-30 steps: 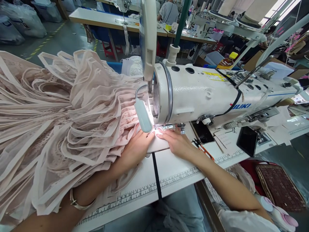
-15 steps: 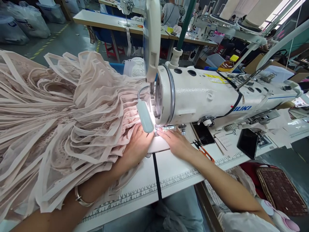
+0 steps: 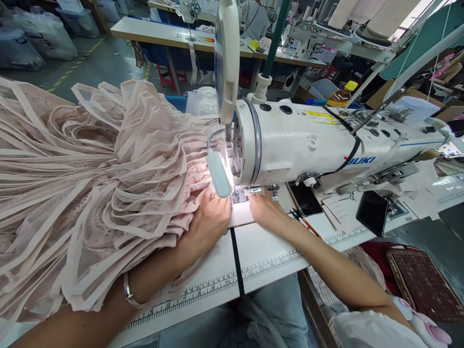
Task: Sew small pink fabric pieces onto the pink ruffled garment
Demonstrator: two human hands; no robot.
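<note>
My left hand (image 3: pixel 213 216) is closed beside the needle area of a white sewing machine (image 3: pixel 290 140), its fingers curled on the edge of a pale pink fabric piece (image 3: pixel 197 179). This belongs to a big gathered heap of sheer fabric with lace (image 3: pixel 145 145) to the left, which partly lies over my left forearm. On the other side of the presser foot (image 3: pixel 237 195), my right hand (image 3: pixel 266 211) has its fingers bent inward, the tips partly hidden under the machine head; what they pinch cannot be made out. A small grey-blue lamp (image 3: pixel 218 175) lights the spot.
Orange-handled thread snips (image 3: pixel 306 223) and a dark phone (image 3: pixel 306 199) lie right of my right hand. Another black device (image 3: pixel 372 212) sits farther right. A ruler tape (image 3: pixel 203 290) runs along the table's front edge. Behind stand more sewing tables (image 3: pixel 163 36).
My right hand has drawn slightly back from the presser foot, and its outstretched fingers are now bent. My left hand's fingers have curled in more. The fabric heap has shifted slightly right.
</note>
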